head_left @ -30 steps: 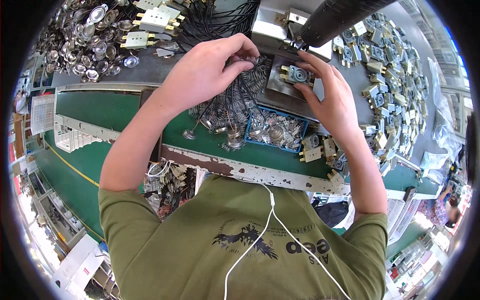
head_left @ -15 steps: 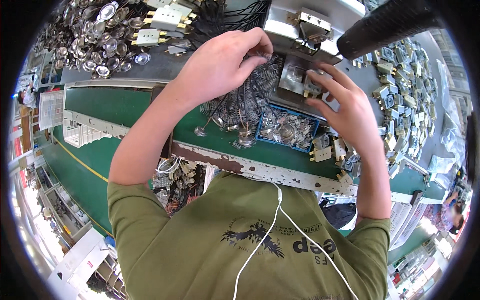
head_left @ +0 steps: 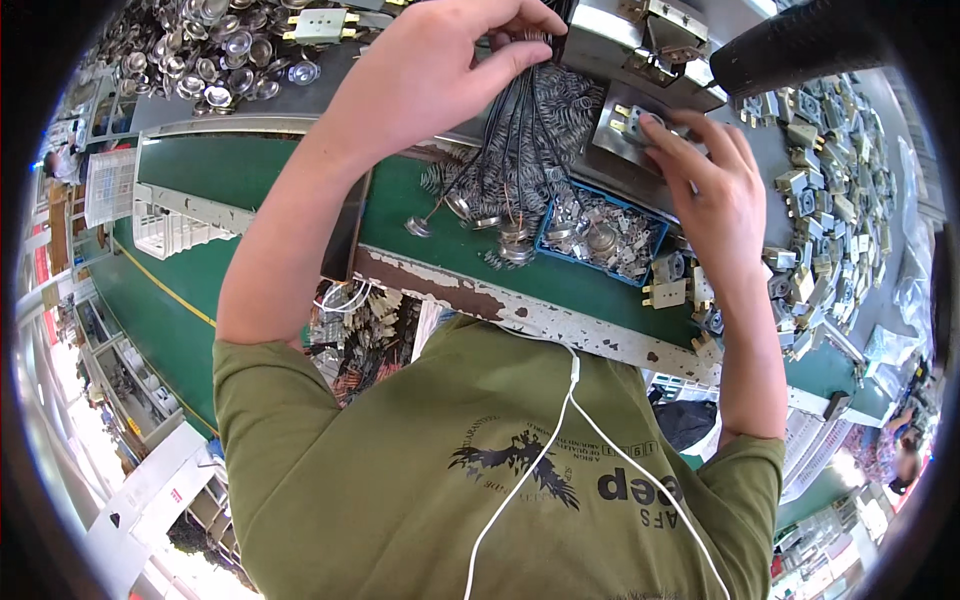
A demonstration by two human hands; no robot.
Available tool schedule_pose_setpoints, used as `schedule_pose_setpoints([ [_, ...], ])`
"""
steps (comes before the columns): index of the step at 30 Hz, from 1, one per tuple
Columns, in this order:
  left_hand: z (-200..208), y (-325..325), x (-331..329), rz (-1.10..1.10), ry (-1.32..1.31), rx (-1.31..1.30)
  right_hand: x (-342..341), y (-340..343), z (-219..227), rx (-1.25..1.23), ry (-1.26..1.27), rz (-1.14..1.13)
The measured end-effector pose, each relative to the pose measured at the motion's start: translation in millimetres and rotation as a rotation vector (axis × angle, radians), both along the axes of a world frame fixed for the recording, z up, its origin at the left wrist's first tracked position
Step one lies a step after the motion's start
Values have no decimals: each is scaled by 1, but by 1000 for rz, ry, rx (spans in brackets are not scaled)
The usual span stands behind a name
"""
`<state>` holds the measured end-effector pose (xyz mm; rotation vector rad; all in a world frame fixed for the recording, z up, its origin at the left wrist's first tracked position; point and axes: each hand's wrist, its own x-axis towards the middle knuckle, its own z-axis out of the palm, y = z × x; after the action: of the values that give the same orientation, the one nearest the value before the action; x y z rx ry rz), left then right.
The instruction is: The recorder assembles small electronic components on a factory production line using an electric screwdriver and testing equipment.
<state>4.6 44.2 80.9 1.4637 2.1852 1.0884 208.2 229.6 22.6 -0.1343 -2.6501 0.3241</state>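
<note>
My left hand (head_left: 440,80) is at the top, thumb and forefinger bent together over a fan of thin black wires (head_left: 515,105). The wires run through loose coil springs (head_left: 560,115) down to small metal discs (head_left: 515,240). Exactly what lies between those fingertips is partly hidden. My right hand (head_left: 715,175) grips a small pale block with brass prongs (head_left: 628,122), prongs pointing left. The block sits against a flat metal fixture (head_left: 612,142) below the machine head (head_left: 675,40); my fingers cover its right side.
A blue tray (head_left: 600,272) of small metal pieces stands close to the front edge. Many similar blocks (head_left: 815,200) crowd the right side. Metal discs (head_left: 215,55) are heaped at far left. A thick black tube (head_left: 800,50) reaches in at upper right.
My left hand has risen toward the top edge of the picture. The block under my right hand now shows its brass prongs toward the left. The view has shifted slightly.
</note>
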Motion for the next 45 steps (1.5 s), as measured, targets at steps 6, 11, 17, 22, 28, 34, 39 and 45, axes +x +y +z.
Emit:
schedule_pose_setpoints([
  [6, 5, -9, -4, 106, 66, 47, 10, -43, 13, -99, -248, 96],
  [11, -11, -12, -14, 136, 146, 160, 9, -52, 15, -153, -318, 86],
  [17, -38, -7, -12, -39, 378, 231, -5, -34, 45, -745, -446, 26],
  [22, -63, 18, -33, -198, 535, 220, -2, -49, 28, -1663, -590, -55],
  [28, -76, 20, -51, -263, 535, 267, 34, -103, 35, -2195, -286, -154],
  [34, -74, 15, -42, -194, 422, 273, 42, -57, 55, -1409, -605, 87],
  [39, -39, 16, -11, -220, 398, 301, 42, -19, 59, -464, -424, -8],
  [45, -44, 53, 31, -282, 307, 181, 53, -24, 19, -653, -263, -72],
])
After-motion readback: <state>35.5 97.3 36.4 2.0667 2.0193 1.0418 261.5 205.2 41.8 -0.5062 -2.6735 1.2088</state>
